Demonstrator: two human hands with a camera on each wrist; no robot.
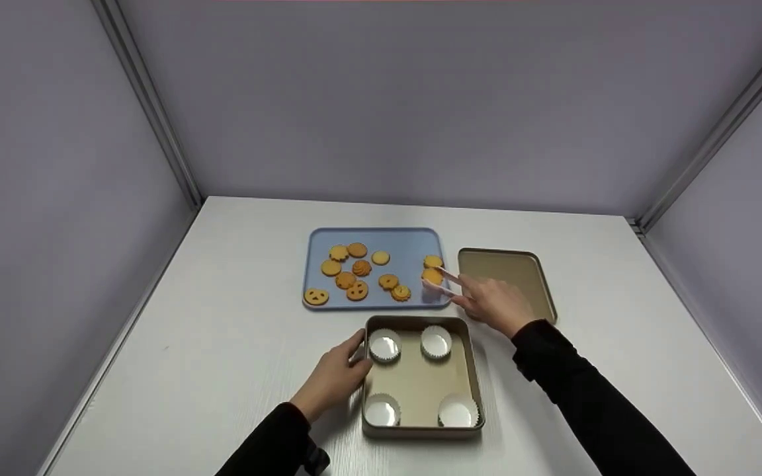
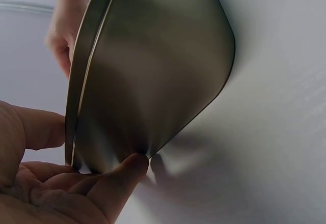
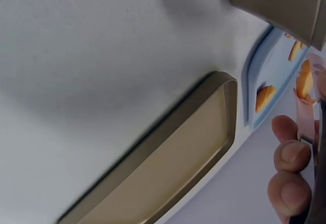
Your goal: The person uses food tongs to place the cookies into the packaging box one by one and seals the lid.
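Note:
My left hand [image 1: 335, 375] grips the left side of a deep gold rectangular tin [image 1: 419, 378], thumb at the rim and fingers against the outer wall [image 2: 147, 66]. White paper baking cups [image 1: 385, 345] stand in the tin's corners. In my right hand [image 1: 497, 305] is a pair of pink tongs [image 1: 442, 288], reaching over the right edge of a blue tray [image 1: 407, 240]. Between the tongs' arms is a round golden cookie [image 3: 304, 79]; in the right wrist view it appears above the tray. Another cookie [image 1: 432, 261] lies just behind it.
Several cookies [image 1: 357, 290] of different shapes lie across the left and middle of the blue tray. A shallow gold lid [image 1: 505, 266] rests on the white table [image 1: 222, 317] right of the tray, partly under my right hand. Grey panels [image 1: 381, 112] surround the table.

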